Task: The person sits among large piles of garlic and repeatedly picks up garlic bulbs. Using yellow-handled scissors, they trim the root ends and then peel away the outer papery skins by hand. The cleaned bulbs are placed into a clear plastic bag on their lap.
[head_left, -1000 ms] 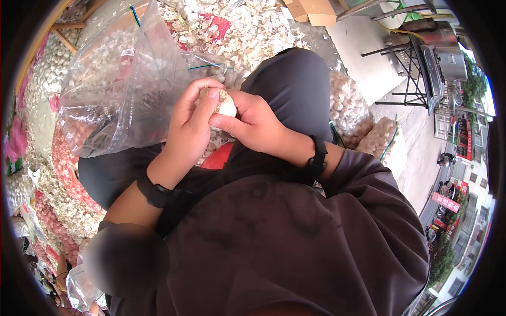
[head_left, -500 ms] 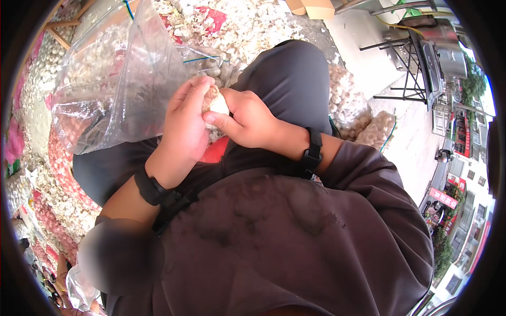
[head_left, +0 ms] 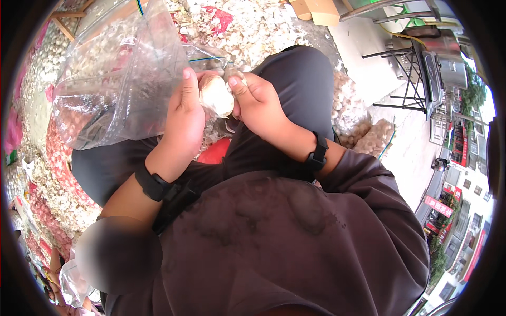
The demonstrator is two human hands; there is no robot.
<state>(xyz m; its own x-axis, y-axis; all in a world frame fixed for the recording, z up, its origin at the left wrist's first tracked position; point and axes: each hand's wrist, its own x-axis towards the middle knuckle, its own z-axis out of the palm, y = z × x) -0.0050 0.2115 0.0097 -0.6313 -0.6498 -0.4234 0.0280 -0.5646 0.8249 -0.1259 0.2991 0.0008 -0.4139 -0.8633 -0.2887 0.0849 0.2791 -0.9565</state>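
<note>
Clear crinkled plastic bag (head_left: 113, 84), far left, open over lap. Left hand (head_left: 185, 113): fingers closed round pale, papery garlic bulb (head_left: 217, 96). Bulb between both hands, long axis upright. Right hand (head_left: 256, 102): thumb and fingertips pinching bulb's right side, equally near.

outdoor street-side garlic stall: heaps of garlic bulbs (head_left: 50, 174) & peel scraps (head_left: 253, 26), shopfronts (head_left: 458, 174) nearby.

ground (head_left: 247, 31): littered with pale husks; pavement (head_left: 369, 68): sunlit | metal stand (head_left: 421, 68) | cardboard box (head_left: 316, 8)
</note>
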